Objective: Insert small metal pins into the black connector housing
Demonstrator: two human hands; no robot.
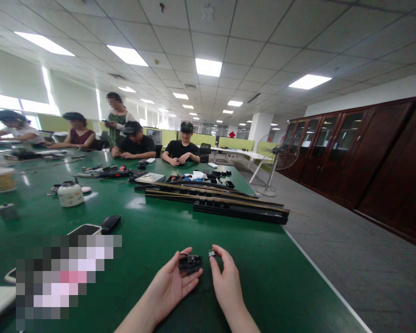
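Above the green desk [166, 231], loose holding could mean a drop. Beyond and left of my hands stands a white jar [70, 195], contents hidden. My loosely curled left hand [171, 280] holds a black part [190, 264]; my right hand [228, 277] pinches a small metallic piece [211, 253], which might slip.

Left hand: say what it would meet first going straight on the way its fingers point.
The left hand would probably meet the right hand, pinching a small grey piece across a narrow gap, though their relative depth is unclear.
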